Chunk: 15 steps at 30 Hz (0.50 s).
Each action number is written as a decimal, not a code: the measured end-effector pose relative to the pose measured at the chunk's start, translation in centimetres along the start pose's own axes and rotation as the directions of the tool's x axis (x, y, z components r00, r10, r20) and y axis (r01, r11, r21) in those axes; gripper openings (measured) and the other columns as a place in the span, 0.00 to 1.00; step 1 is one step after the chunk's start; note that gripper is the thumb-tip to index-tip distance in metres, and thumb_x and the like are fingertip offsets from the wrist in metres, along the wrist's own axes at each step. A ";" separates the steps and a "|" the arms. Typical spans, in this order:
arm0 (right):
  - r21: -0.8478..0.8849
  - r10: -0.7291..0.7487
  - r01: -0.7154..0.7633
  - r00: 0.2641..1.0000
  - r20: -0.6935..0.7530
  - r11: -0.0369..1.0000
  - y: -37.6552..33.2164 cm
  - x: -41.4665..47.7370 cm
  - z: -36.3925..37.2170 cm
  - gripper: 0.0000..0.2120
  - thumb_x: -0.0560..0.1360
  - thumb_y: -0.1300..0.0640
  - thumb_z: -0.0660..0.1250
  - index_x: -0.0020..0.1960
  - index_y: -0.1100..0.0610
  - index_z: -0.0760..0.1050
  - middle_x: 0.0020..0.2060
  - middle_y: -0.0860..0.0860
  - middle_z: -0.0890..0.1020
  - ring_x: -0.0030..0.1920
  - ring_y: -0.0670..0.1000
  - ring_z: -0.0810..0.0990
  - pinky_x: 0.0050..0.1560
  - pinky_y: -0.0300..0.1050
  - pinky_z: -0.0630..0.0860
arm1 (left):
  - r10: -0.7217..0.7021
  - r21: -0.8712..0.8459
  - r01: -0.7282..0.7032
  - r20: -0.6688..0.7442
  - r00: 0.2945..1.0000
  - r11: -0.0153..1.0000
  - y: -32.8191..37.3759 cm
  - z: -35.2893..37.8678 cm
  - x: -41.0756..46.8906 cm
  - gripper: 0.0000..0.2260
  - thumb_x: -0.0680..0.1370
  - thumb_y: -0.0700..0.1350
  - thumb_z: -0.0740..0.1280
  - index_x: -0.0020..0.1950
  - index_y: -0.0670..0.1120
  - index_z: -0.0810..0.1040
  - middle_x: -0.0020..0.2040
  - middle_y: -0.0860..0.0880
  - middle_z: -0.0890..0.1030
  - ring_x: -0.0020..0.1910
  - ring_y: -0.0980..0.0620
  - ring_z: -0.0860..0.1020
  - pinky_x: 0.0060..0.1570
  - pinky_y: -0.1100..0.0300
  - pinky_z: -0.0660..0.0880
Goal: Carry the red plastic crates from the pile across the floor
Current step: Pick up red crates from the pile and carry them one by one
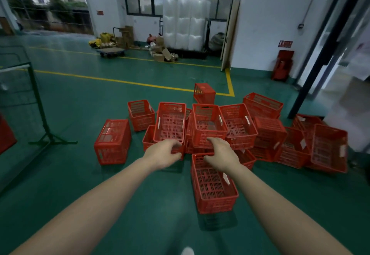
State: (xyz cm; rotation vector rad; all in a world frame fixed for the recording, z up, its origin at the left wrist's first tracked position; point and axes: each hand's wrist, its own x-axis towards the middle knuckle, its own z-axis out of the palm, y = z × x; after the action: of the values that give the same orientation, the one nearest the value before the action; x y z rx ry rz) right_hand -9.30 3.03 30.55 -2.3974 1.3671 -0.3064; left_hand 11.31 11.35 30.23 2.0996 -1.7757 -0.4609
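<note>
A pile of several red plastic crates (268, 132) lies on the green floor ahead, some upright, some tipped over. My left hand (163, 154) has fingers and thumb curled around the near rim of a tilted crate (170, 122) at the pile's front. My right hand (220, 155) is spread, fingers apart, with its fingertips at the near rim of the neighbouring crate (208, 124). A single upright crate (214, 186) stands on the floor just below my right wrist. Another crate (113, 141) lies on its side to the left.
A green metal stand (43, 114) with a splayed foot is on the left. Yellow floor lines (230, 86) run behind the pile. A dark post (300, 102), a red cabinet (282, 65), wrapped white bales (186, 20) and cardboard litter line the back and right.
</note>
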 end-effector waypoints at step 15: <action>0.050 0.078 -0.079 0.996 0.032 0.996 5.3 33.4 -1.4 0.34 0.71 0.51 0.69 0.74 0.53 0.64 0.68 0.53 0.72 0.70 0.55 0.68 0.71 0.53 0.66 | 0.055 0.062 -0.057 0.027 0.998 0.996 -5.6 -4.2 34.1 0.20 0.77 0.54 0.64 0.68 0.55 0.72 0.67 0.54 0.75 0.63 0.56 0.75 0.58 0.58 0.75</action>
State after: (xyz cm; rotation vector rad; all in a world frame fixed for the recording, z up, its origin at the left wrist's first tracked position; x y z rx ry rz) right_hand 2.99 -28.47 29.92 -2.2914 1.4186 -0.2804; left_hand 23.58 -21.18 30.67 2.0885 -1.8814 -0.4230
